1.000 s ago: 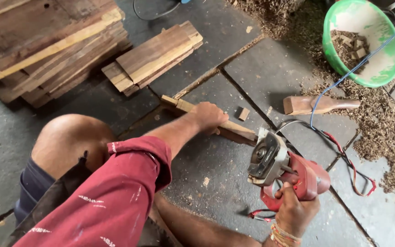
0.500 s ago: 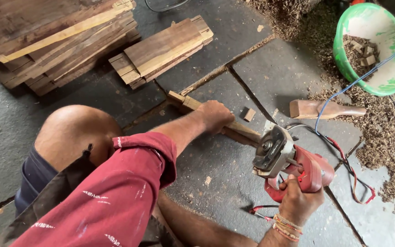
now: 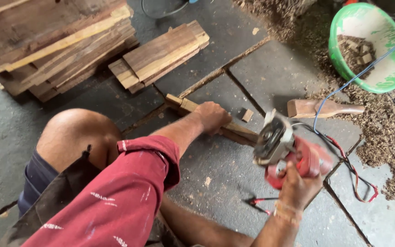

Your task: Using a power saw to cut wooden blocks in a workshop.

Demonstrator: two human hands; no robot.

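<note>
My left hand (image 3: 213,116) presses down on a narrow wooden strip (image 3: 234,129) that lies flat on the concrete floor (image 3: 261,68), fingers curled over the strip near its middle. My right hand (image 3: 298,185) is wrapped tight around the body of a red angle grinder (image 3: 293,153), and the grinder's disc (image 3: 270,137) sits at the strip's near end, just beside my left fingers.

That closeness is the main worry. If the disc catches the grain or a knot, I judge it could kick along the strip toward my left hand, since only 1 hand steadies the tool. The strip is pinned by my palm alone, with no clamp in sight, so it could skid or twist on the floor.

The grinder's cords (image 3: 344,155), 1 blue and 1 red, trail loose on the floor to the right of the tool; a sideways sweep could nick them. My bare knee (image 3: 76,137) is bent up close on the left.

A shaped wooden piece (image 3: 323,108) and a small offcut (image 3: 247,114) lie near the strip, and sawdust (image 3: 385,132) around the green basin (image 3: 366,75) could make footing slippery.
</note>
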